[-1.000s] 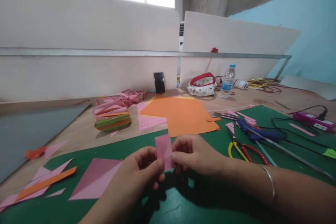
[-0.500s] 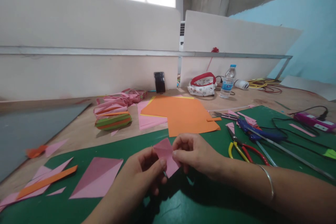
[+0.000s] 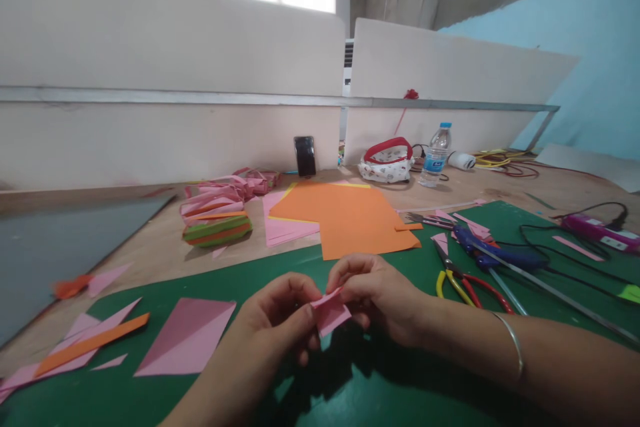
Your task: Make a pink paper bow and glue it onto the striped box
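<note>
A small piece of pink paper (image 3: 333, 315) is held between both hands above the green cutting mat (image 3: 390, 383). Its top edge is bent over. My left hand (image 3: 285, 320) pinches its left side between thumb and forefinger. At the upper right, my right hand (image 3: 375, 287) pinches the same piece; some of its fingers are hidden behind. A larger pink paper square (image 3: 187, 337) lies on the mat to the left of my hands. Just beyond them rests a sheet of orange paper (image 3: 357, 220).
Pliers (image 3: 463, 280), a blue glue gun (image 3: 500, 250) and its cable lie on the right. Paper strips (image 3: 90, 347) are on the left. Behind stand a phone (image 3: 305, 155), a pouch (image 3: 386, 161) and a water bottle (image 3: 436, 155). A green-and-orange bundle (image 3: 217, 231) sits back left.
The pink piece stood taller and flatter half a second ago; now its top is bent over and it looks shorter. Both hands have closed in around its upper edge.
</note>
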A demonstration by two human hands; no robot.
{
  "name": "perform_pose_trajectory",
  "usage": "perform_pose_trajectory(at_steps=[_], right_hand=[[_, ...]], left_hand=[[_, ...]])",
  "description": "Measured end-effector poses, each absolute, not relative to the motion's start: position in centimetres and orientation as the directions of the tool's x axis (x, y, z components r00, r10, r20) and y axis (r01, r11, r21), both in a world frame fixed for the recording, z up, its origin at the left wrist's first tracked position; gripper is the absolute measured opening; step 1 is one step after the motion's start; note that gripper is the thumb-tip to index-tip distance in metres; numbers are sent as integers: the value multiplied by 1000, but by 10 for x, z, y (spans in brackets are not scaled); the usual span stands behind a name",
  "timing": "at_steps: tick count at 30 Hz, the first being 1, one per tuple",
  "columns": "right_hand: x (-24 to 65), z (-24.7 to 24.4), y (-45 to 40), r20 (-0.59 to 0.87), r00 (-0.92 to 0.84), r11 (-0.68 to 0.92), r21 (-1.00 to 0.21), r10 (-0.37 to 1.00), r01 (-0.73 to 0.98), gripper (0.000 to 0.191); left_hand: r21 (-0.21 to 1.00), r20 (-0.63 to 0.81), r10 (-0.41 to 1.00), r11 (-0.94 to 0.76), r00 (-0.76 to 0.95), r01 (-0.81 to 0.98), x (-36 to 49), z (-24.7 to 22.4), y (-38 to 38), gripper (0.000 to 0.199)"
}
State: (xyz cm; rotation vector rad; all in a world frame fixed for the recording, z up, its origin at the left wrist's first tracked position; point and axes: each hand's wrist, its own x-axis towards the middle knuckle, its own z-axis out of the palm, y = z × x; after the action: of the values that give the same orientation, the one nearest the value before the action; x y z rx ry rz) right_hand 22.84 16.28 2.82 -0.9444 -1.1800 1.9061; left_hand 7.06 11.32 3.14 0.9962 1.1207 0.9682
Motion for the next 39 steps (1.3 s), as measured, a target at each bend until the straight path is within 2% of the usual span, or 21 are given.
perform_pose_trajectory(at_steps=[5, 7, 8, 10, 12, 13, 15, 18, 20, 25, 33, 36, 39], right_hand=[[231, 26, 165, -249, -566, -400, -902, 786, -160, 11], [232, 25, 166, -192, -587, -327, -936, 787, -132, 16], [233, 24, 166, -124, -585, -234, -965, 801, -116, 20], [236, 24, 165, 74, -546, 66, -997, 834, -34, 29], [239, 26, 163, 281, -496, 376, -921, 822, 101, 35], [240, 27, 161, 363, -474, 482, -862, 802, 155, 34], [242, 29, 159, 482, -454, 614, -762, 750, 206, 26], [243, 33, 159, 585, -484, 732, -652, 651, 196, 14], [243, 34, 159, 606, -503, 765, -614, 616, 197, 11], [242, 33, 159, 620, -490, 764, -622, 613, 170, 7], [243, 33, 156, 550, -460, 705, -639, 697, 306, 7], [243, 36, 155, 520, -464, 685, -650, 717, 329, 9], [243, 37, 154, 507, -467, 676, -656, 725, 336, 9]], left_hand=[[940, -258, 953, 286, 161, -187, 66, 30, 117, 9], [925, -279, 948, 307, 151, -222, 64, 30, 120, 11], [917, -287, 948, 314, 140, -245, 63, 31, 122, 12], [906, -295, 950, 313, 106, -285, 61, 33, 123, 13], [896, -310, 949, 313, 61, -316, 60, 34, 124, 14], [891, -319, 947, 317, 49, -326, 60, 35, 124, 15], [881, -337, 940, 332, 45, -336, 61, 34, 124, 15], [869, -356, 932, 354, 60, -345, 61, 33, 123, 14], [865, -368, 926, 373, 82, -334, 61, 32, 122, 14], [868, -388, 911, 413, 140, -276, 63, 34, 120, 15], [880, -388, 914, 406, 121, -246, 66, 32, 117, 17], [922, -336, 937, 348, 96, -170, 66, 31, 114, 18], [982, -189, 976, 189, 105, 16, 66, 32, 113, 20]])
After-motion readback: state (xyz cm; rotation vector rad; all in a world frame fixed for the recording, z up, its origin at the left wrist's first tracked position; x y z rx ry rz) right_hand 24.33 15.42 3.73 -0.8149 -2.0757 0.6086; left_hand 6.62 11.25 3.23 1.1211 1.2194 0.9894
